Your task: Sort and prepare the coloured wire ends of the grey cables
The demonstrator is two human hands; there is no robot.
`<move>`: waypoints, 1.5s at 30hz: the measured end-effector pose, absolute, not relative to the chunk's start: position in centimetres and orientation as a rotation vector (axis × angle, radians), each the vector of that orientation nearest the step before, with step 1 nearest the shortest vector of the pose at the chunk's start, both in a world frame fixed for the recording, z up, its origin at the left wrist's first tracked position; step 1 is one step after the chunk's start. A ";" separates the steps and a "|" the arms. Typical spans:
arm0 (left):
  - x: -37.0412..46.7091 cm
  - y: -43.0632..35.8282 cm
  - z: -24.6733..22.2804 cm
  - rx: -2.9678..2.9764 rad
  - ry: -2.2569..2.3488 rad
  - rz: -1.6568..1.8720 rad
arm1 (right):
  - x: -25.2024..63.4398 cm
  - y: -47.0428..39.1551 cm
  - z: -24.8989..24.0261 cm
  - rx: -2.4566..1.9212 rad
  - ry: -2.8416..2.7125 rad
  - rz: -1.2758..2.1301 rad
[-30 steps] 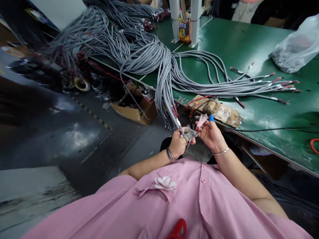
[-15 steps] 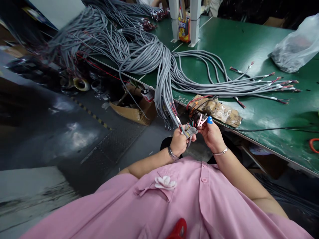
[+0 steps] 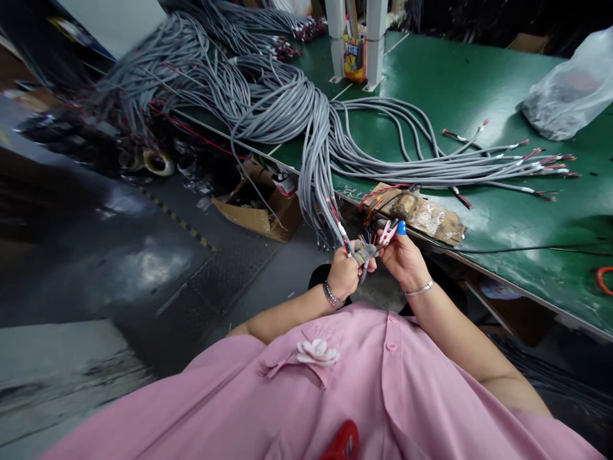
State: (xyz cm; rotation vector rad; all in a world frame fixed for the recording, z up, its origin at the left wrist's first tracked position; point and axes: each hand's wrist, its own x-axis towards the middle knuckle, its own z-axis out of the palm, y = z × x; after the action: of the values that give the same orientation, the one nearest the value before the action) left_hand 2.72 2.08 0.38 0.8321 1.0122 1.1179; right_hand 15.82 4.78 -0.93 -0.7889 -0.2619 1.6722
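My left hand (image 3: 345,271), with grey fabric over some of its fingers, is closed around the end of a grey cable (image 3: 363,275). Several thin coloured wires (image 3: 368,240) fan out above those fingers. To the right, my right hand (image 3: 405,260) wears a blue cover (image 3: 401,227) on the thumb. It pinches a pink clip (image 3: 387,234) that looks like a clothes peg, close beside the wires. Whether the clip grips a wire is too small to tell. Next to my left hand, the ends of a hanging grey cable bundle (image 3: 316,147) show red and dark wires.
More grey cables (image 3: 421,169) lie across the green table (image 3: 517,236). Taped cardboard (image 3: 421,214) sits at its front edge, near a black cord (image 3: 517,249). A plastic bag (image 3: 569,92) stands at right, white posts (image 3: 376,45) behind. An open carton (image 3: 256,214) is below.
My right hand has shifted slightly left and turned a little, bringing the pink clip lower and flatter beside the wires. My left hand stays in place on the cable.
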 end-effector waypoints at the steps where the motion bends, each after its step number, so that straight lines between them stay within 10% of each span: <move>1: 2.7 2.1 0.3 0.834 1.021 1.110 | 15.7 4.8 -0.9 -0.789 -0.257 1.664; 45: 0.6 1.5 0.7 1.056 0.957 0.857 | 17.0 0.4 -0.4 -0.996 -0.929 1.586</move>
State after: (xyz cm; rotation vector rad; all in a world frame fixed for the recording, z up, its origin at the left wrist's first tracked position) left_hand 0.61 1.54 0.66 1.0561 0.9565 0.8569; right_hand 17.01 0.40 -0.39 -0.9958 -0.9285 1.5855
